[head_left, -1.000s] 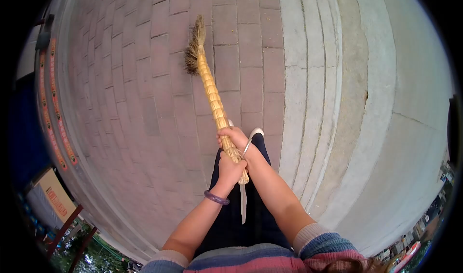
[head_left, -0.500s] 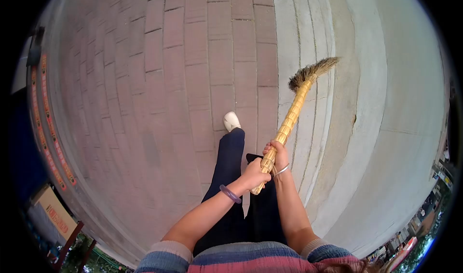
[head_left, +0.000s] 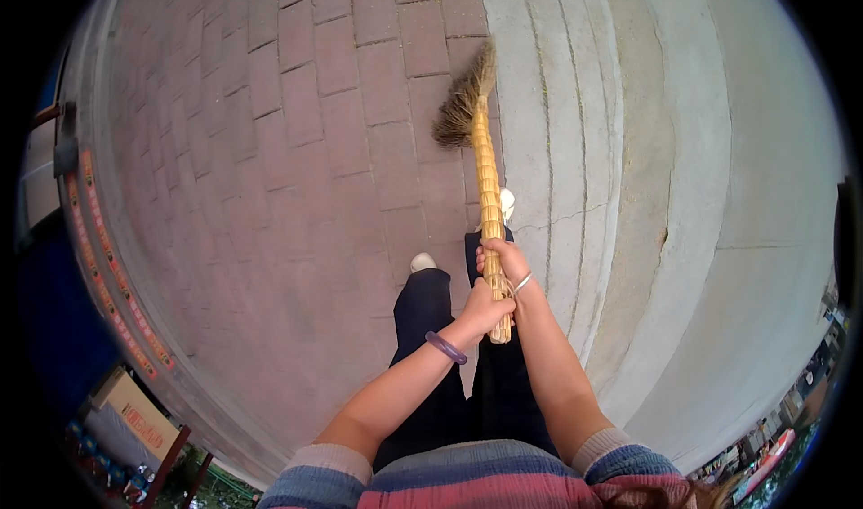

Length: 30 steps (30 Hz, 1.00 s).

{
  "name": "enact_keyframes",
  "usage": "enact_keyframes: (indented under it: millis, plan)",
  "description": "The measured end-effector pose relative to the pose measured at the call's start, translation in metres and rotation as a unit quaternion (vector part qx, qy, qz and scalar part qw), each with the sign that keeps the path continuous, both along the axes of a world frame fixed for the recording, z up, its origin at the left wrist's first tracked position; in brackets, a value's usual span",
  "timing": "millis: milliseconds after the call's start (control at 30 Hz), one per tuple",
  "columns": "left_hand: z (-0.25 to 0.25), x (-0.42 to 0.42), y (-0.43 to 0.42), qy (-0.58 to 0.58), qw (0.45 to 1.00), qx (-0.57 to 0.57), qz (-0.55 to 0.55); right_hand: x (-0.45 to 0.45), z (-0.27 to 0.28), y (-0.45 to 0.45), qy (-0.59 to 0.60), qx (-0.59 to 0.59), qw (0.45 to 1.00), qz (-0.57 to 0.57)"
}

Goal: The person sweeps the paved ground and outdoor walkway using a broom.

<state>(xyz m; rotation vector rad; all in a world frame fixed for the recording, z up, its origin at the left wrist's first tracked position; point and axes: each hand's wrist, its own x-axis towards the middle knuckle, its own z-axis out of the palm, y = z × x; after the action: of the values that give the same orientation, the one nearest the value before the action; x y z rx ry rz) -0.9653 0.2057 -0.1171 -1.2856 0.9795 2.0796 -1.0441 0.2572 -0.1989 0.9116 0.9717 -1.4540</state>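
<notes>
A straw broom [head_left: 487,172] with a yellow bound handle and dark, frayed bristles points away from my body. Around the butt of its handle, my left hand [head_left: 485,304] is closed, a purple bangle on that wrist. My right hand [head_left: 506,262] grips a little farther up the handle and wears a silver bangle. The bristles lie over the reddish paving bricks [head_left: 387,140] near the border with the pale concrete step [head_left: 557,104]. Whether they press on the ground I cannot tell.
My white shoes [head_left: 422,262] show below dark trousers, one on each side of the lower broom handle. Concrete ledges and a grey wall [head_left: 773,167] run along the right. At the left edge are orange printed strips [head_left: 99,239] and a cardboard box [head_left: 139,415].
The broom has swung left, its bristles passing from the concrete step to the bricks. Both hands have kept their grip. My right foot has come forward into view.
</notes>
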Motion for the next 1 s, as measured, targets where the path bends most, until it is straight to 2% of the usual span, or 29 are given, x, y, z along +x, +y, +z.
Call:
enact_keyframes:
  millis: [67, 133, 167, 200, 267, 367, 400, 467, 533, 567, 667, 733, 767, 867, 1000]
  plan:
    - [0.006, -0.035, -0.029, 0.006, 0.998, 0.06, -0.005, -0.038, 0.015, -0.007, 0.051, 0.038, 0.996, -0.066]
    - [0.016, -0.056, -0.052, 0.009, 0.999, 0.041, -0.002, -0.058, 0.021, -0.025, 0.082, 0.063, 0.989, -0.109]
    - [0.026, -0.062, -0.056, 0.0, 0.999, -0.005, -0.035, -0.065, 0.023, -0.034, 0.082, 0.033, 0.993, -0.082]
    - [0.024, -0.06, -0.049, -0.009, 0.998, -0.052, -0.019, -0.069, 0.024, -0.042, 0.079, 0.003, 0.995, -0.056]
    - [0.03, -0.063, -0.047, -0.049, 0.985, -0.158, 0.051, -0.074, 0.023, -0.072, 0.036, -0.092, 0.993, 0.059]
    - [0.009, -0.079, -0.074, -0.072, 0.957, -0.23, 0.164, -0.074, 0.001, -0.139, -0.042, -0.185, 0.972, 0.138]
    - [0.004, -0.091, -0.09, -0.048, 0.954, -0.218, 0.201, -0.082, -0.011, -0.147, -0.051, -0.184, 0.967, 0.166]
    - [-0.002, -0.112, -0.114, -0.05, 0.969, -0.138, 0.197, -0.095, -0.023, -0.169, -0.061, -0.183, 0.956, 0.22]
    - [-0.004, -0.125, -0.118, -0.031, 0.988, -0.065, 0.136, -0.113, -0.027, -0.147, -0.091, -0.138, 0.981, 0.099]
    - [-0.005, -0.13, -0.115, -0.02, 0.996, -0.052, 0.068, -0.118, -0.028, -0.135, -0.079, -0.11, 0.99, 0.041]
    - [0.012, -0.133, -0.148, -0.016, 1.0, -0.026, 0.002, -0.137, 0.013, -0.139, 0.053, -0.011, 0.998, -0.038]
    - [0.022, -0.136, -0.182, 0.039, 0.998, -0.02, -0.033, -0.143, 0.027, -0.161, 0.114, 0.023, 0.988, -0.101]
    - [0.025, -0.139, -0.197, 0.068, 0.996, -0.018, -0.052, -0.146, 0.032, -0.172, 0.124, 0.016, 0.988, -0.088]
    - [0.044, -0.135, -0.228, 0.054, 0.997, -0.019, 0.053, -0.151, 0.048, -0.224, 0.127, -0.019, 0.991, -0.026]
    - [0.042, -0.093, -0.307, 0.007, 0.969, -0.147, 0.199, -0.117, 0.053, -0.365, 0.052, -0.124, 0.982, 0.133]
